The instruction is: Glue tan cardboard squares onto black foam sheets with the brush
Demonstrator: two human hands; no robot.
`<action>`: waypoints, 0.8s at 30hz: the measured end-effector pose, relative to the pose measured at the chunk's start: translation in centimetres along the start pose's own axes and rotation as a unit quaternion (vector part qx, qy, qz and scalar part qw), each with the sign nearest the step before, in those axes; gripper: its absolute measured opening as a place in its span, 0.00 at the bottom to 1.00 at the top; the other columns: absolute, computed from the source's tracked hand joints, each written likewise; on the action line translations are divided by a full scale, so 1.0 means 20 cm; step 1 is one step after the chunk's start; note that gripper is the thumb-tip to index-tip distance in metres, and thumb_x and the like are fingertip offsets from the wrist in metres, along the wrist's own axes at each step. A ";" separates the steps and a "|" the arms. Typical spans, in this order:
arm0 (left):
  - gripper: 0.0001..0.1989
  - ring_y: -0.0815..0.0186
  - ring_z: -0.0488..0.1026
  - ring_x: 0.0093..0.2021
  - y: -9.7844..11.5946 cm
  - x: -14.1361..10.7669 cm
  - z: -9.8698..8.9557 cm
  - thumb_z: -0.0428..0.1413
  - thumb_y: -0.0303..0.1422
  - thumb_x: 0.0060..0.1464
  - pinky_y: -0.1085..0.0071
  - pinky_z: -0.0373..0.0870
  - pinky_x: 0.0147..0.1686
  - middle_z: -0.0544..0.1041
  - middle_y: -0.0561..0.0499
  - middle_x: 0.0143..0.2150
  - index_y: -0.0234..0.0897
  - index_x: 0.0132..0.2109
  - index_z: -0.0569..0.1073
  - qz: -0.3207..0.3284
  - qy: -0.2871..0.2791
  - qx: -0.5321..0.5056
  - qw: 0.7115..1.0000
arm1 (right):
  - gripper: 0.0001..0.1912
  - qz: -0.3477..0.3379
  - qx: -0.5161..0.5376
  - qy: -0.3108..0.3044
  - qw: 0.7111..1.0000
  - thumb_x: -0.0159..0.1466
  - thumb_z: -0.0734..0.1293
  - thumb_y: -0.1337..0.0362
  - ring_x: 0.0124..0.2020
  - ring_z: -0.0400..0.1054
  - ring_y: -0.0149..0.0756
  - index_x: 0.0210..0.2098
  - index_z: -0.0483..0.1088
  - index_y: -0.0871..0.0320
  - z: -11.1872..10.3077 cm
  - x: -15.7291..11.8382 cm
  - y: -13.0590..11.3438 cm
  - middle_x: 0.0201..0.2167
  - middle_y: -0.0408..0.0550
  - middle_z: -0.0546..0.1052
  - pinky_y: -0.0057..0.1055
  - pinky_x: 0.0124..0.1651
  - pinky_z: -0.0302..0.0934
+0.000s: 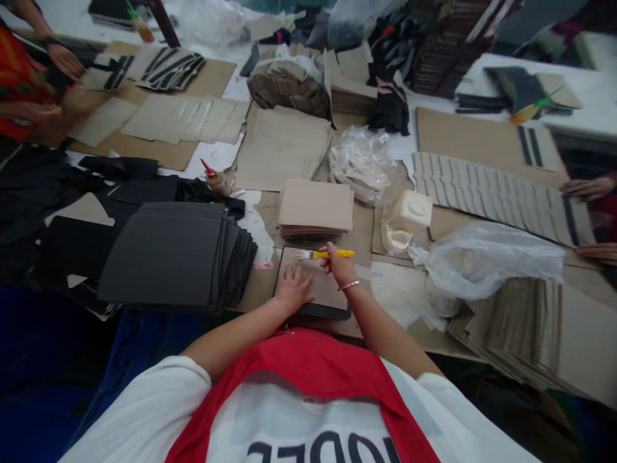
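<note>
My right hand (337, 265) is closed around the yellow handle of a paintbrush (332, 254). Its pale bristles point left, over the upper part of a beige board (330, 288). That board lies on a slightly larger black piece (343, 312), whose dark border shows around it. My left hand (293, 289) rests on the board's left side, palm down with the fingers spread. Just beyond the board sits a neat stack of beige boards (315, 204).
Black sheets (168, 257) are stacked at left. A glue bottle with a red tip (216, 179), a white plastic container (412, 211) and a clear plastic bag (491, 257) stand around. Boards (554, 328) lean at right. Co-workers' hands (65, 59) show at both sides.
</note>
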State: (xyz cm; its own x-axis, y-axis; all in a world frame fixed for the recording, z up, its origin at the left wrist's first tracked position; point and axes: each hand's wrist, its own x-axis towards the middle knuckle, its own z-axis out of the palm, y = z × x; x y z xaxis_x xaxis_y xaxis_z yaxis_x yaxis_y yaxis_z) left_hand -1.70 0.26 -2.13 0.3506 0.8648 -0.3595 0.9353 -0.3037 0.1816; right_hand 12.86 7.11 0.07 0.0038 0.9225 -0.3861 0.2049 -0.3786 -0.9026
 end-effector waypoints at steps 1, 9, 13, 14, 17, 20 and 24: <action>0.37 0.36 0.51 0.63 0.01 0.00 0.01 0.56 0.49 0.50 0.44 0.53 0.56 0.53 0.33 0.66 0.43 0.64 0.58 -0.007 -0.011 -0.001 1.000 | 0.24 0.012 0.022 -0.010 1.000 0.60 0.58 0.43 0.14 0.60 0.25 0.33 0.69 0.59 0.07 0.03 0.01 0.17 0.39 0.69 0.22 0.17 0.54; 0.35 0.38 0.50 0.64 0.01 0.00 0.05 0.54 0.50 0.52 0.46 0.51 0.57 0.53 0.37 0.67 0.47 0.65 0.58 -0.014 -0.004 0.005 1.000 | 0.12 0.043 -0.003 0.041 0.998 0.56 0.65 0.55 0.14 0.60 0.25 0.31 0.69 0.58 -0.08 0.06 0.14 0.16 0.37 0.69 0.22 0.18 0.56; 0.35 0.38 0.51 0.64 0.02 0.00 0.05 0.54 0.51 0.51 0.47 0.53 0.56 0.54 0.37 0.67 0.46 0.64 0.59 -0.017 0.003 0.019 1.000 | 0.13 0.049 -0.024 0.080 0.995 0.55 0.65 0.53 0.14 0.60 0.24 0.30 0.69 0.58 -0.36 -0.01 0.21 0.15 0.37 0.69 0.21 0.17 0.57; 0.35 0.38 0.51 0.64 0.03 0.00 0.04 0.54 0.51 0.51 0.47 0.53 0.56 0.54 0.37 0.67 0.46 0.64 0.59 -0.017 0.002 0.023 1.000 | 0.13 0.049 -0.026 0.087 0.995 0.55 0.65 0.53 0.14 0.60 0.24 0.30 0.69 0.58 -0.40 -0.03 0.22 0.15 0.37 0.69 0.21 0.18 0.57; 0.35 0.38 0.52 0.63 0.06 0.01 0.00 0.55 0.50 0.51 0.47 0.56 0.54 0.55 0.36 0.66 0.45 0.63 0.60 -0.023 -0.008 0.038 0.999 | 0.12 0.053 -0.028 0.099 0.993 0.56 0.65 0.55 0.14 0.61 0.23 0.30 0.69 0.58 -0.47 -0.06 0.23 0.16 0.37 0.69 0.20 0.18 0.57; 0.31 0.42 0.53 0.63 0.11 0.03 -0.03 0.54 0.46 0.53 0.49 0.61 0.52 0.55 0.37 0.67 0.40 0.61 0.63 -0.002 -0.023 0.053 0.998 | 0.14 0.048 -0.024 0.114 0.992 0.55 0.66 0.53 0.15 0.62 0.24 0.32 0.69 0.58 -0.54 -0.11 0.22 0.16 0.38 0.70 0.21 0.18 0.58; 0.24 0.51 0.57 0.62 0.21 0.07 -0.02 0.47 0.32 0.59 0.55 0.63 0.52 0.56 0.41 0.67 0.40 0.62 0.62 0.108 -0.032 0.049 0.992 | 0.25 -0.019 -0.012 0.166 0.986 0.59 0.61 0.46 0.18 0.67 0.26 0.46 0.67 0.58 -0.76 -0.20 0.26 0.25 0.42 0.76 0.24 0.23 0.63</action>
State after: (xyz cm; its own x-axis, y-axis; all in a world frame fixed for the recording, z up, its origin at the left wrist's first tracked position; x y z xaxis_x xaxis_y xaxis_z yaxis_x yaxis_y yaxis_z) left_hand 2.61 0.33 -1.43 0.5421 0.7491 -0.3806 0.8375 -0.5185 0.1725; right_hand 28.83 2.59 -0.21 0.3158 0.9113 -0.2642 0.2348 -0.3449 -0.9088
